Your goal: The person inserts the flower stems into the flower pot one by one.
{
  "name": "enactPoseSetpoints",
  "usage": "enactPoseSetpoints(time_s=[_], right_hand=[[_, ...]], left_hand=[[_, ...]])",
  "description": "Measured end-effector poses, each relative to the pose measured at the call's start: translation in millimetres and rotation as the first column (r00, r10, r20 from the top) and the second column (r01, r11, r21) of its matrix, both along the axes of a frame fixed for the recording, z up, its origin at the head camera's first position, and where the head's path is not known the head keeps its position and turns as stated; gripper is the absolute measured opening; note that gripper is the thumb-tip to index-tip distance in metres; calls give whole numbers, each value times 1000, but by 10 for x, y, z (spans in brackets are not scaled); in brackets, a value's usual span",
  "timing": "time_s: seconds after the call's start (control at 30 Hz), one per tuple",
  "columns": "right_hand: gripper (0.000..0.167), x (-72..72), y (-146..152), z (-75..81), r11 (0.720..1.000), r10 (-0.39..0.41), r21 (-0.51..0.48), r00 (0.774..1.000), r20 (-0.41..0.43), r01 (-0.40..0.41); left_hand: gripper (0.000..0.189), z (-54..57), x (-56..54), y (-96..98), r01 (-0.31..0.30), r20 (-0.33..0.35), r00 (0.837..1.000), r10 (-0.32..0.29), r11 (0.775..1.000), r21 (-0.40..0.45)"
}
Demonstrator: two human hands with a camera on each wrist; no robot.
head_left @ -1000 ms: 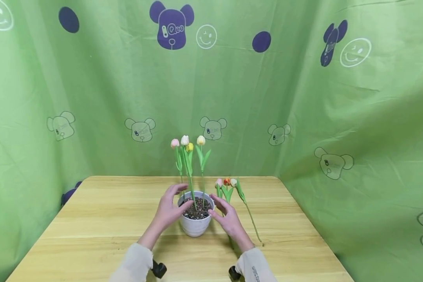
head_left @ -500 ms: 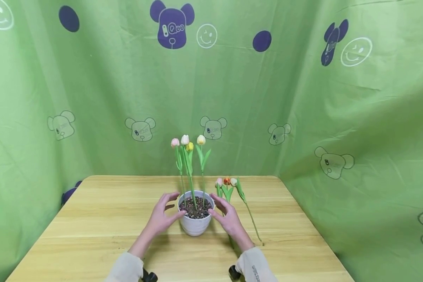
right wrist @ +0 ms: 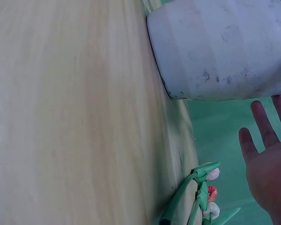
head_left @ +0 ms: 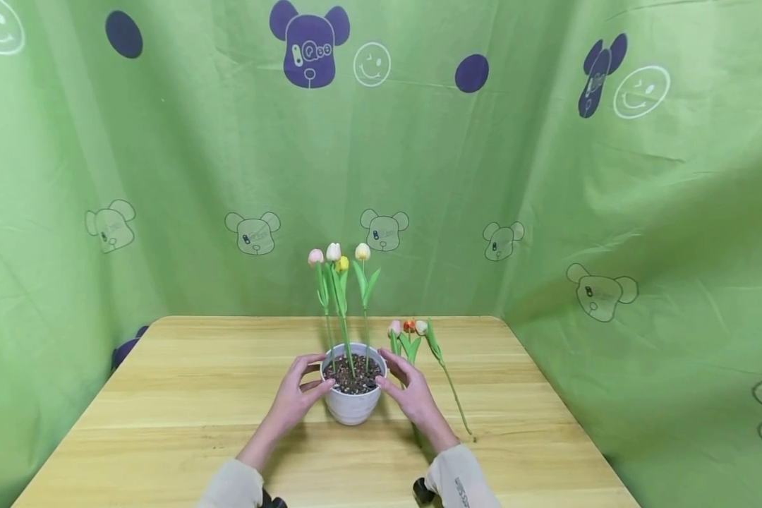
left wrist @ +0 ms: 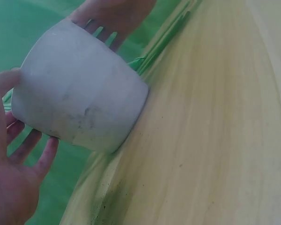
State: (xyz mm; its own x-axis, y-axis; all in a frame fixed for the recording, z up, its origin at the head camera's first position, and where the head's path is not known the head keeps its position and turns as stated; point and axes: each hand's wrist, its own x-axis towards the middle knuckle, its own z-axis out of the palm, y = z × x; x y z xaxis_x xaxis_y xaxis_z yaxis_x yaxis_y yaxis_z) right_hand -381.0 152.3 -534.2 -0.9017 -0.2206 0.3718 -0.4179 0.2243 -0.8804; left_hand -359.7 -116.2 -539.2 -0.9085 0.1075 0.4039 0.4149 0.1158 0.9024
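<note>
A whitish flowerpot [head_left: 352, 408] with dark soil [head_left: 355, 384] stands upright on the table between my two hands. Several tulips rise from the soil: a pink tulip [head_left: 315, 257], a white tulip [head_left: 333, 252], a yellow tulip [head_left: 342, 264] and a cream tulip [head_left: 363, 252]. My left hand [head_left: 295, 389] holds the pot's left side, thumb at the front rim and fingers round the side. On the right side, my right hand [head_left: 414, 396] holds it likewise, thumb and index finger at the rim. In the right wrist view its lower fingers spread below the pot [right wrist: 220, 51].
Loose tulips lie on the table [head_left: 514, 395] right of the pot: a pink bloom [head_left: 394, 328], a red bloom [head_left: 409, 326] and a white bloom [head_left: 422, 328]. My right forearm partly covers their stems. A green printed curtain [head_left: 419, 176] surrounds the table's back and sides.
My left hand has drawn back from among the stems to the pot's left side, its thumb now at the front rim. The right hand and the pot have stayed put.
</note>
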Motion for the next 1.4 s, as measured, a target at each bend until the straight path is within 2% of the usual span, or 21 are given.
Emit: enactPoseSetpoints(time_s=[0.17, 0.27, 0.4, 0.53, 0.67, 0.83, 1.07, 1.23, 1.4], right_hand=[[65, -2, 45, 87, 998, -13, 57, 999, 37, 11], [64, -55, 154, 154, 999, -30, 40, 998, 60, 28], [57, -185, 429, 225, 992, -128, 24, 990, 67, 126], [53, -263, 750, 262, 953, -287, 127, 953, 94, 274], [51, -270, 1008, 251, 900, -402, 236, 908, 121, 367], [52, -255, 1190, 176, 862, -455, 326, 876, 158, 389], [54, -224, 1264, 43, 860, -456, 365, 858, 236, 356], [52, -230, 1283, -50, 857, -474, 357, 841, 260, 373], [50, -224, 1259, -95, 860, -469, 350, 844, 260, 370]], left_hand=[[53, 0, -5, -1, 3, 10, 1000, -3, 1000, 9], [53, -5, -7, -3, 9, 18, 1000, -9, 1000, 19], [52, -15, -11, -5, 22, 16, 1000, -22, 999, 31], [52, -29, -12, -8, 19, 12, 1000, -20, 999, 30], [53, -41, -17, -11, 16, 17, 1000, -16, 999, 32], [55, -42, -23, -5, 16, 24, 1000, -17, 999, 36], [54, -35, -18, -4, 17, 22, 1000, -18, 999, 46], [54, -41, -22, 1, 24, 19, 1000, -25, 999, 45], [54, -42, -16, 3, 20, 21, 1000, -20, 999, 41]])
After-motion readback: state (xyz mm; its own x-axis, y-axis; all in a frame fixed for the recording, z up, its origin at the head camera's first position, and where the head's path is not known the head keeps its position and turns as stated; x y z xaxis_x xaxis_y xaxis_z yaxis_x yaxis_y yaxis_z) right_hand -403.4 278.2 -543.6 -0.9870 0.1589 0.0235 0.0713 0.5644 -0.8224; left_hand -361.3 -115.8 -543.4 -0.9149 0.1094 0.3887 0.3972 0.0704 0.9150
